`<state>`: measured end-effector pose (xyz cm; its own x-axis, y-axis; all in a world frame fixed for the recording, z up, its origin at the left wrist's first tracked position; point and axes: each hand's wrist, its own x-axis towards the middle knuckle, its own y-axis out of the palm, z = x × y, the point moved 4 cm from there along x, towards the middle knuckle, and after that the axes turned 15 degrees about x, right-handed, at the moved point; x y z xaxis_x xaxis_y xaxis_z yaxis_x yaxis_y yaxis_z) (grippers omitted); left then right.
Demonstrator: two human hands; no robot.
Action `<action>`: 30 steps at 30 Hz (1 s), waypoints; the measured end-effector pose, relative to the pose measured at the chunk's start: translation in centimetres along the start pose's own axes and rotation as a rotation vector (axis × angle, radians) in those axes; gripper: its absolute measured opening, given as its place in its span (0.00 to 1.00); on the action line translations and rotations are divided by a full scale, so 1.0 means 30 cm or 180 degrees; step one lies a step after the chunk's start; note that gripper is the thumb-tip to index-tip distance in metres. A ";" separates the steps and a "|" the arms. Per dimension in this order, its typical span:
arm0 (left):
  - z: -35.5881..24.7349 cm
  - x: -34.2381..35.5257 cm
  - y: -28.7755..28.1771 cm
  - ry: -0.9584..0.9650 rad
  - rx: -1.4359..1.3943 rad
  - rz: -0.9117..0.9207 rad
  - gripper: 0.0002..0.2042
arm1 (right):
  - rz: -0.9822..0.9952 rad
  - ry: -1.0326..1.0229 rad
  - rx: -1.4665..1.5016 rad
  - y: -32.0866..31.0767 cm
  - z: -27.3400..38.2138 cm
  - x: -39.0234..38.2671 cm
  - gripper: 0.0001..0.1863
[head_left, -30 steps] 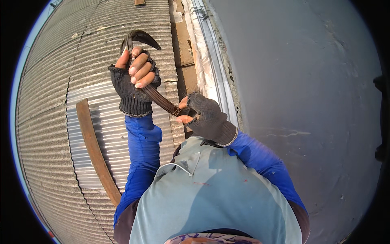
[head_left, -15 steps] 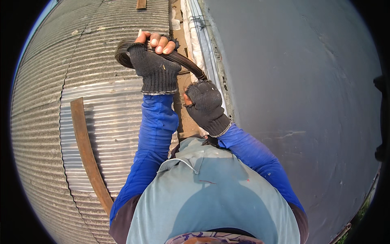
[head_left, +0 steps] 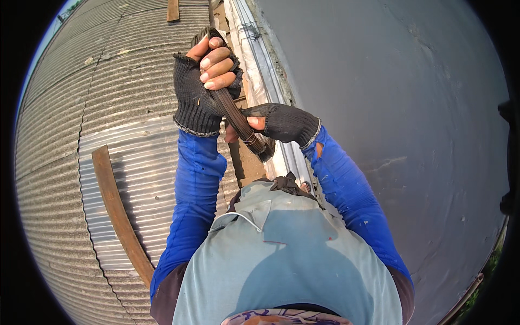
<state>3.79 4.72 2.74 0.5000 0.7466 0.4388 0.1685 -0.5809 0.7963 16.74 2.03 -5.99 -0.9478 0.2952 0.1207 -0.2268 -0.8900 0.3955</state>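
Observation:
A bundle of thin dark wire [head_left: 232,110] runs diagonally between my hands, bent over at its top, with a thin tie round its lower part. My left hand [head_left: 206,81], in a fingerless black glove, is closed round the upper part. My right hand [head_left: 277,123], gloved the same way, grips the bundle lower down, thumb at its side and some fingers behind it. The lower end [head_left: 264,149] hangs just below my right hand.
Corrugated roofing [head_left: 65,108] lies on the left, with a lighter metal sheet [head_left: 141,192] and rusty planks [head_left: 116,208]. A narrow gap with boards, white plastic sheeting and long metal bars [head_left: 254,38] runs along a smooth grey surface [head_left: 411,135] on the right.
The bundle has swung from a level position to a steeper diagonal. My left hand has turned to show more fingers. My right hand has rotated sideways, thumb now showing along the bundle.

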 end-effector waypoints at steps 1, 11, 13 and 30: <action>0.007 0.009 -0.001 -0.0027 -0.0022 -0.0014 0.17 | 0.0189 0.0025 0.0396 0.002 -0.017 0.008 0.33; 0.015 0.014 -0.015 -0.0051 -0.0078 0.0098 0.15 | -0.0230 -0.0365 -0.0588 -0.104 -0.037 -0.052 0.20; 0.006 0.015 -0.033 -0.0080 0.0016 0.0079 0.16 | -0.0644 -0.0500 -0.0875 -0.114 0.002 -0.071 0.16; -0.117 0.012 -0.190 0.1116 0.0676 -0.0761 0.12 | -0.2241 -0.1197 -0.2968 0.058 0.069 -0.193 0.10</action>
<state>0.01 9.44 -0.18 0.1153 0.9106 0.3968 0.4322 -0.4056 0.8054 22.29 -0.51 -4.11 -0.4650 0.7564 0.4601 -0.8829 -0.3582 -0.3035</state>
